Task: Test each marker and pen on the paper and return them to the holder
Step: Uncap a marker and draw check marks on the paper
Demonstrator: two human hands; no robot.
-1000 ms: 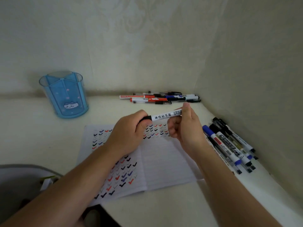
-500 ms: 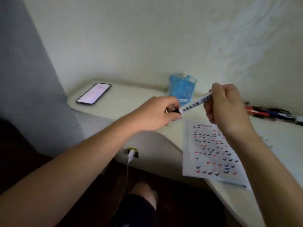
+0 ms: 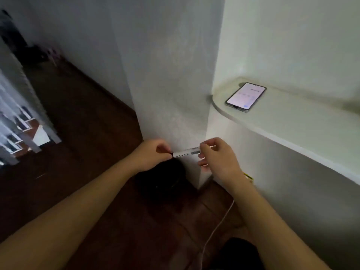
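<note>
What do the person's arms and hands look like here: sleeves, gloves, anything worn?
Both forearms are bare to the frame edge, with no sleeves in view. The left hand and right hand show no gloves, rings or watch. The yellow tag by the right wrist seems to lie behind it, near the white cable, not worn.

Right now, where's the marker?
Head view, lower centre: the marker is held between the left hand, at its dark end, and the right hand, on its white barrel, below-left of the phone on the shelf.
</note>
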